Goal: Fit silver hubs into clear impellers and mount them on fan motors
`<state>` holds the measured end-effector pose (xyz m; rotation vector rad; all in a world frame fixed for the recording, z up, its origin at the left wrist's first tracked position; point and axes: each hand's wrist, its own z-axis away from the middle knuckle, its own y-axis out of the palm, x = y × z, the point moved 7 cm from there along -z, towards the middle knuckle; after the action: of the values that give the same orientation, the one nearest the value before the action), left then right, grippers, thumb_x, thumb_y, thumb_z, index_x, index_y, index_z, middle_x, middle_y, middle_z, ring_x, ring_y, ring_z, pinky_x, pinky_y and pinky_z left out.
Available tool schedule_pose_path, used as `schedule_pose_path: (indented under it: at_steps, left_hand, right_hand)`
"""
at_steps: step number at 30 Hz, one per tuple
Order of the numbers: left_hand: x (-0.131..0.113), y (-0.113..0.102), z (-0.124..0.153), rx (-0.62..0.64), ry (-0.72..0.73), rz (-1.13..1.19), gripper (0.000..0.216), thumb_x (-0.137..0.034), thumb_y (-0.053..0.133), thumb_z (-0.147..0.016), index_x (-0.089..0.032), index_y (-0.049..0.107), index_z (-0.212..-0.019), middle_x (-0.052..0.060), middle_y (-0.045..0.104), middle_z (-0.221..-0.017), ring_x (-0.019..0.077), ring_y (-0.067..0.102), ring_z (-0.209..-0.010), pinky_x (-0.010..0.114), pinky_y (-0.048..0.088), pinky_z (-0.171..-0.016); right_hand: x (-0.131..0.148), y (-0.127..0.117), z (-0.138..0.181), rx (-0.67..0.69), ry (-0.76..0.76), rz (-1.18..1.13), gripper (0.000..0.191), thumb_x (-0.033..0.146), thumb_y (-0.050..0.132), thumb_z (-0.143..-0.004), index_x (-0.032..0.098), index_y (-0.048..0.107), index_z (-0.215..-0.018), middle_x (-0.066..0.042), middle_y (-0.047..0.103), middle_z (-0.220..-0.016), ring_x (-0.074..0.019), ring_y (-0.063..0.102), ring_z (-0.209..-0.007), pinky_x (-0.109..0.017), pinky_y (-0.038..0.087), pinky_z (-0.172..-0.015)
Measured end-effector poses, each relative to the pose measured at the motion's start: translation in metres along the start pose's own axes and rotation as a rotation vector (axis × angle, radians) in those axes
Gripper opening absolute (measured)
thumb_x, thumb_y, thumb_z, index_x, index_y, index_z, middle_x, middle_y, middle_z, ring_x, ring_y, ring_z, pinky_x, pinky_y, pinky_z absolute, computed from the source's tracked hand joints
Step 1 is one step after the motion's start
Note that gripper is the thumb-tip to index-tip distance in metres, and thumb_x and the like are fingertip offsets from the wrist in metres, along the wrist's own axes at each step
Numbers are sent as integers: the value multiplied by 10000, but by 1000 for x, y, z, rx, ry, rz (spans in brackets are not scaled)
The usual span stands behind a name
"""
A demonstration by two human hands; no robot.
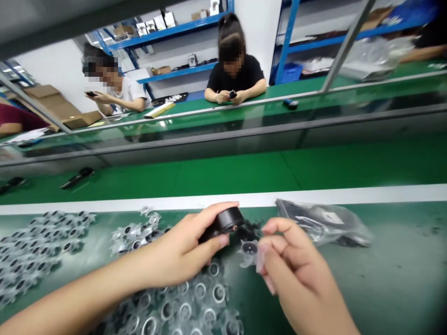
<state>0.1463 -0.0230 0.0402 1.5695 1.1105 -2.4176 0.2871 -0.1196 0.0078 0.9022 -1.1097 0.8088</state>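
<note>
My left hand (pixel 188 246) is closed around a black round plastic housing (pixel 228 218), with its open end tilted to the right and a small coppery bit at its rim. My right hand (pixel 296 270) pinches the edge of a small translucent fan wheel (pixel 249 249) with a dark hub. The fan wheel is just right of the housing, apart from it. Behind both lies a small heap of black parts (pixel 256 228), too blurred to make out. Many similar fan wheels (pixel 185 311) lie under and in front of my left forearm.
More fan wheels (pixel 31 249) are spread at the left, with a smaller group (pixel 134 235) behind my forearm. A clear plastic bag (pixel 324 221) with dark contents lies at the right. Beyond a green conveyor belt (pixel 226 170), people work at another bench before blue shelves (pixel 174 32).
</note>
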Motion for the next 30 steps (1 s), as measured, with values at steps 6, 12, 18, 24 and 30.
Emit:
schedule_pose_path:
  at_steps: [6, 12, 18, 24, 30]
  left_hand:
    - [-18, 6, 11, 40, 155, -249, 529, -277, 494, -1024, -368, 351, -1525, -16, 685, -946, 117, 617, -727, 227, 495, -679]
    - [-29, 10, 14, 74, 285, -237, 543, -189, 462, -1018, -284, 346, -1540, 72, 626, -1410, 180, 652, -1169, 291, 526, -987]
    - [-21, 14, 18, 38, 318, -353, 636, -264, 547, -988, -282, 303, -1576, 113, 597, -1372, 197, 672, -1105, 332, 579, -938]
    - [-35, 15, 20, -177, 496, -651, 714, -642, 673, -858, -148, 544, -1357, 175, 657, -1290, 290, 728, -1049, 394, 650, -822]
    - [-43, 14, 16, -113, 471, -638, 360, -401, 653, -928, -173, 628, -1205, 99, 745, -1097, 230, 757, -920, 301, 640, -754]
  right_hand:
    - [-15, 7, 2, 130, 106, -4, 200, 393, 606, -931, 252, 476, -989, 84, 529, -605, -71, 392, -493, -190, 307, -498]
    - [-18, 6, -1, 153, 98, -7, 277, 355, 637, -885, 270, 420, -1035, 99, 572, -604, -80, 467, -446, -188, 355, -454]
    - [-23, 9, -6, 166, 125, -78, 311, 309, 613, -860, 268, 367, -1044, 106, 602, -589, -79, 500, -398, -184, 386, -446]
    - [-36, 12, -5, 178, 234, -111, 400, 255, 595, -764, 268, 346, -1078, 116, 610, -575, -79, 474, -375, -170, 380, -412]
    - [-42, 28, -5, 378, 362, -238, 393, 247, 547, -752, 255, 346, -1090, 133, 582, -567, -50, 422, -364, -133, 314, -393]
